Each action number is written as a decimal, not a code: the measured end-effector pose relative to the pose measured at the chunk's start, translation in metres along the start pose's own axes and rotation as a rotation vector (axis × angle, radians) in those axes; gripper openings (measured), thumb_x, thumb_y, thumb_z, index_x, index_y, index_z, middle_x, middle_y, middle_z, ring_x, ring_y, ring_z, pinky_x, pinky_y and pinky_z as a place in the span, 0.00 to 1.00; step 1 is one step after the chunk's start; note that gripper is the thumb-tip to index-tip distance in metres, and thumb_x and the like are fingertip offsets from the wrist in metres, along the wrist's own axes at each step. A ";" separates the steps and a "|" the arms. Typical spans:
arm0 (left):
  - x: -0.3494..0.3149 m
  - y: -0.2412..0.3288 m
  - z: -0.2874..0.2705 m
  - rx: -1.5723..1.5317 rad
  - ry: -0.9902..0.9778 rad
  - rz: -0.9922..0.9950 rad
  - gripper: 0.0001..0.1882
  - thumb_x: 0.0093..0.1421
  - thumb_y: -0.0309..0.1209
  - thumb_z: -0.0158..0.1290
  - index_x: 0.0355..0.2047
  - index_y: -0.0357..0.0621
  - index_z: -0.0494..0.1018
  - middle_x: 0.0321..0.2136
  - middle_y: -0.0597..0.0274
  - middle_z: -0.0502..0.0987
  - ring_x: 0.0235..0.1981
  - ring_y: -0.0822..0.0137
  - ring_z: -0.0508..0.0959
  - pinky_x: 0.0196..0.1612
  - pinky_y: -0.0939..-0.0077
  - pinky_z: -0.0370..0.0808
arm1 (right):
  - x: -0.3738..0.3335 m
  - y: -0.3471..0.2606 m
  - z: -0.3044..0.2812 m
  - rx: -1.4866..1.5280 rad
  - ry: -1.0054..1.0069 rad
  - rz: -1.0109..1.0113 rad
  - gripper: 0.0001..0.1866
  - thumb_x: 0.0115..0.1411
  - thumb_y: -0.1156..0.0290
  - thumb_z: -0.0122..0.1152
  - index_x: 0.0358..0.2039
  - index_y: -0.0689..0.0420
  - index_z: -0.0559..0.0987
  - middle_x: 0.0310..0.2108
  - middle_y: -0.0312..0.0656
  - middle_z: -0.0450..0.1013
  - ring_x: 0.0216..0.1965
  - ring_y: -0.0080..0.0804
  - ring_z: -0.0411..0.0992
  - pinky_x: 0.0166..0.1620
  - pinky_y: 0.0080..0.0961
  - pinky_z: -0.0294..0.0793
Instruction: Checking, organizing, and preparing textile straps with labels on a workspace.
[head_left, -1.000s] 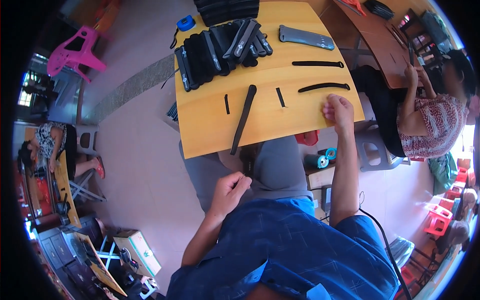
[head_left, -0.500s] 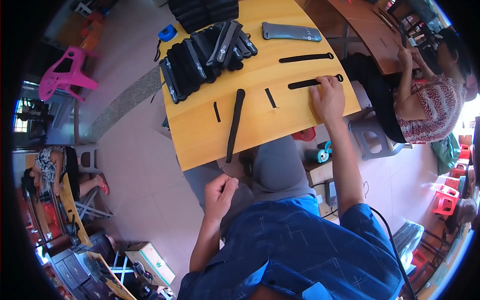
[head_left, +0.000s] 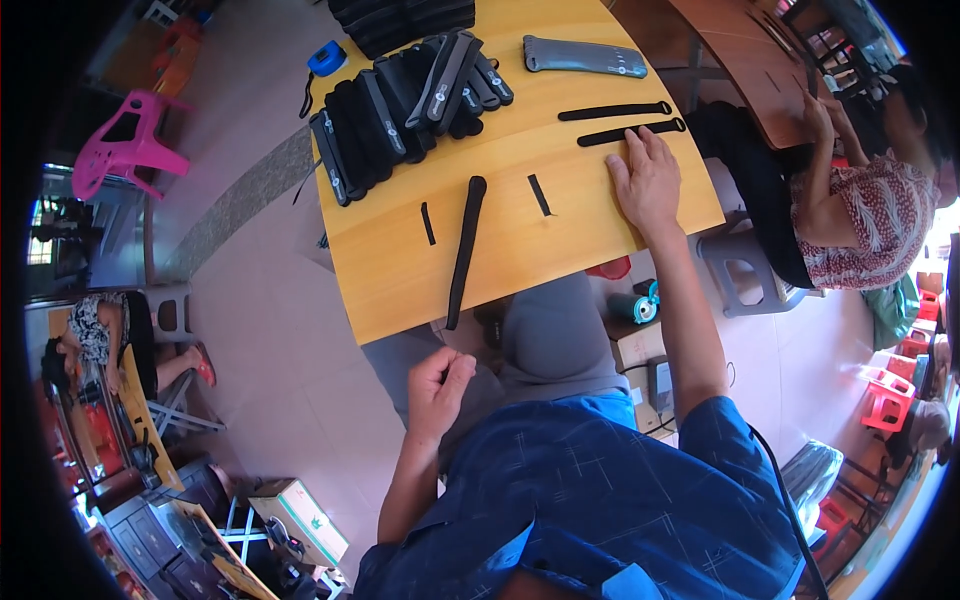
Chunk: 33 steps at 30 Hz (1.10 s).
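My right hand (head_left: pixel 648 185) lies palm down near the right edge of the yellow table (head_left: pixel 560 250), fingers stretched out. Its fingertips touch or almost touch a black strap (head_left: pixel 610 136) with a ring at its right end. Just beyond lies a similar black strap (head_left: pixel 612 112), nearly parallel. Over my lap, my left hand (head_left: pixel 437 390) is closed, thumb against curled fingers; anything inside is hidden. A longer black strap (head_left: pixel 466 250) runs toward the table's near edge, its end reaching that edge. Two short thin black strips, one left (head_left: pixel 428 224) and one right (head_left: pixel 541 195), flank it.
A heap of black and grey strap bundles (head_left: pixel 395 135) covers the table's far left, beside a blue tape measure (head_left: pixel 326 58). A grey packet (head_left: pixel 585 58) lies far right. Another person (head_left: pixel 850 200) sits at a brown table on the right. A teal bottle (head_left: pixel 635 306) stands below the table.
My right hand has pushed the near ringed strap away from me, closer to the other one, and its fingers have straightened. My left hand has stayed put.
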<state>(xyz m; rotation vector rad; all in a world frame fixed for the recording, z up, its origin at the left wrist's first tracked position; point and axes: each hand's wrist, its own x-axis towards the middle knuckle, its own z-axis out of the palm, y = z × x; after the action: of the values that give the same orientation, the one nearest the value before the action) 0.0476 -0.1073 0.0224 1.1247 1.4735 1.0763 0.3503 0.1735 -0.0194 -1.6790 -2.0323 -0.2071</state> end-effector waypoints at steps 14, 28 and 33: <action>0.004 0.003 -0.013 0.284 0.250 0.069 0.12 0.59 0.34 0.68 0.33 0.40 0.78 0.16 0.68 0.70 0.18 0.78 0.67 0.23 0.80 0.64 | -0.015 -0.048 -0.034 0.351 0.064 -0.076 0.24 0.62 0.71 0.65 0.59 0.60 0.75 0.64 0.58 0.67 0.65 0.59 0.65 0.66 0.47 0.66; 0.049 -0.006 -0.004 0.796 0.410 0.349 0.13 0.56 0.34 0.67 0.41 0.48 0.81 0.25 0.58 0.82 0.24 0.60 0.83 0.28 0.65 0.78 | -0.049 -0.171 -0.038 0.463 -0.286 -0.740 0.13 0.58 0.73 0.64 0.45 0.52 0.83 0.51 0.42 0.77 0.60 0.47 0.71 0.67 0.58 0.62; 0.051 0.015 -0.019 0.727 0.447 0.394 0.11 0.58 0.33 0.66 0.40 0.47 0.80 0.25 0.57 0.82 0.25 0.56 0.83 0.29 0.65 0.78 | -0.056 -0.163 -0.046 0.531 -0.334 -0.684 0.10 0.56 0.73 0.66 0.40 0.53 0.85 0.40 0.40 0.80 0.49 0.43 0.77 0.60 0.48 0.71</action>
<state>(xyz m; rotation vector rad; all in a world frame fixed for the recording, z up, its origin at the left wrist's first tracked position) 0.0249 -0.0563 0.0309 1.8195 2.1546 1.1315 0.2138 0.0676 0.0257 -0.6976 -2.5499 0.3872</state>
